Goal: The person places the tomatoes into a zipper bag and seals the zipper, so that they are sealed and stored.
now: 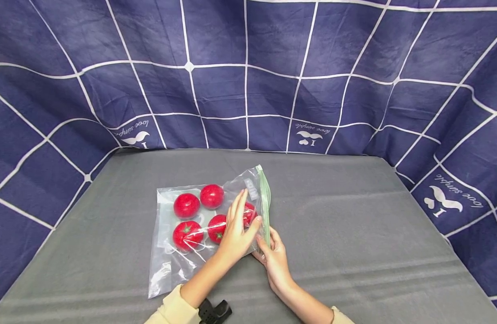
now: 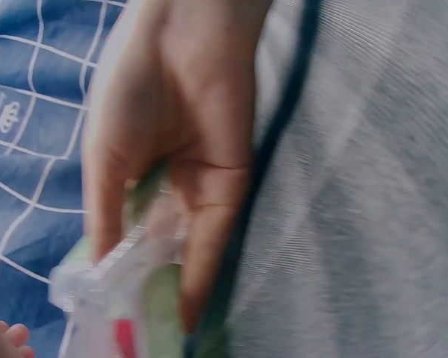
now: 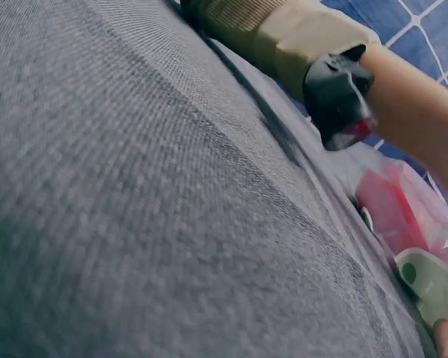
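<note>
A clear zip bag (image 1: 167, 270) with a green-edged mouth (image 1: 265, 198) lies on the grey table, its mouth end facing right. Inside it are several red tomatoes (image 1: 186, 205); green star-shaped stem marks show on some. My left hand (image 1: 237, 234) lies on top of the bag near its mouth, fingers straight and thumb spread, partly covering the tomatoes there. At the mouth's near corner, my right hand (image 1: 277, 261) grips the bag between thumb and fingers. In the left wrist view that right hand (image 2: 179, 142) holds the green edge, with left fingertips (image 2: 11, 339) at the lower left.
The grey cloth-covered table (image 1: 354, 225) reaches back to a blue curtain (image 1: 273, 90) with white grid lines, which also hangs at both sides. A black wrist device (image 1: 214, 311) sits under the left forearm, close to the bag's near edge.
</note>
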A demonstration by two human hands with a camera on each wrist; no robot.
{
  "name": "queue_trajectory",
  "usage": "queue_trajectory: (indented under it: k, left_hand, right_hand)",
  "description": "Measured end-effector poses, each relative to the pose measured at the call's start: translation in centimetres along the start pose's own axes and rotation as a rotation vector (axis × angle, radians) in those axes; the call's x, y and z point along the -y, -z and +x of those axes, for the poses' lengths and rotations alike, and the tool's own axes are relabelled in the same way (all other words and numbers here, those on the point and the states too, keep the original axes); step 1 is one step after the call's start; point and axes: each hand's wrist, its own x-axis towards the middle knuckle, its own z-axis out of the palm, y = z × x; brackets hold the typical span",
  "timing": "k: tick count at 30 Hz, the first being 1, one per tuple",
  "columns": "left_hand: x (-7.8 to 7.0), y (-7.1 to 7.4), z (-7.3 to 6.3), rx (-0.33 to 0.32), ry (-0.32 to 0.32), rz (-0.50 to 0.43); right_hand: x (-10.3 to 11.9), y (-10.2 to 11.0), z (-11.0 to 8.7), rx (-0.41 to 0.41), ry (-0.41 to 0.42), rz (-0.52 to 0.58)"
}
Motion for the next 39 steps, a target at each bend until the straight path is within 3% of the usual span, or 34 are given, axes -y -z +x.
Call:
queue_trajectory:
  k: [4,8,14,18,23,27,33,39]
  left_hand:
    - [-1.0,0.9,0.5,0.024,0.011,0.072]
    - [-2.4,2.2,1.3,0.092,0.028,0.199]
    - [-3.4,3.6,4.0,0.2,0.003,0.359]
    - [-2.1,3.9,7.0,0.272,0.012,0.395]
    - [0.9,4.0,10.4,0.397,0.074,0.355]
    - [3.0,3.4,12.3,0.426,0.103,0.328]
    - [5.2,2.5,14.0,0.425,0.209,0.283]
    - [6.3,2.3,14.7,0.499,0.269,0.138]
  right_hand:
    - [-0.1,0.6,0.2,0.008,0.02,-0.007]
    - [-0.2,0.9,0.3,0.013,0.034,-0.004]
    - [0.1,1.0,0.4,-0.017,0.024,0.015]
    - [0.1,0.9,0.5,-0.04,0.012,0.03]
    - [-0.1,0.8,0.5,-0.066,0.013,0.038]
    - [-0.3,0.9,0.5,-0.071,0.022,0.028]
    - [-0.5,1.0,0.5,-0.085,0.013,0.041]
    - [-0.4,0.9,0.5,-0.07,0.015,0.051]
